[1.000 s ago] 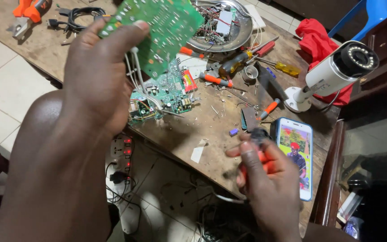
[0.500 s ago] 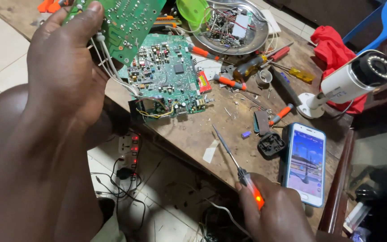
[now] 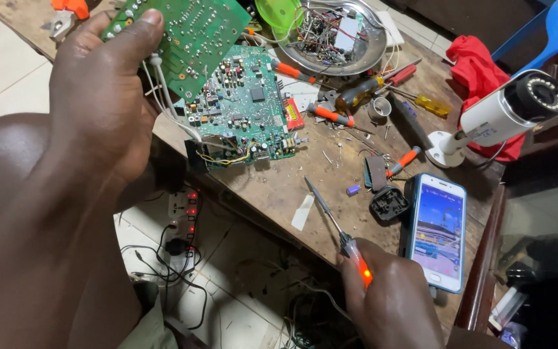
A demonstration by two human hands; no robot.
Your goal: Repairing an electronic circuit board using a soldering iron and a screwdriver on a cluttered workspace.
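Worn wooden workbench (image 3: 272, 194) runs diagonally across the frame over a tiled floor, crowded with repair clutter. At the upper left, the left hand (image 3: 101, 97) is clenched around the edge of a green circuit board (image 3: 192, 35), thumb pressed over its solder side, holding it lifted and tilted above the bench; white wires (image 3: 163, 97) trail from it down toward a second, larger circuit board (image 3: 240, 110) lying flat on the wood just below. At the lower centre, the right hand (image 3: 389, 300) grips the glowing orange handle of a slim tester screwdriver (image 3: 337, 226), its metal shaft pointing up and left over the bench, tip free of both boards. Just right of that hand lies a smartphone (image 3: 438, 232) with its screen lit, a small black plug (image 3: 389, 203) touching its left edge. Farther back sit a round metal tray (image 3: 330, 61) of loose parts, several orange-handled screwdrivers (image 3: 330, 116), a white security camera (image 3: 505, 113) and a red cloth (image 3: 479, 61). A power strip (image 3: 182, 220) with red lights hangs below the bench edge. The raised board looks light and stiff but fragile, with sharp solder points and tethered leads, so it is best held by its bare edges, as now, without tugging the wires.
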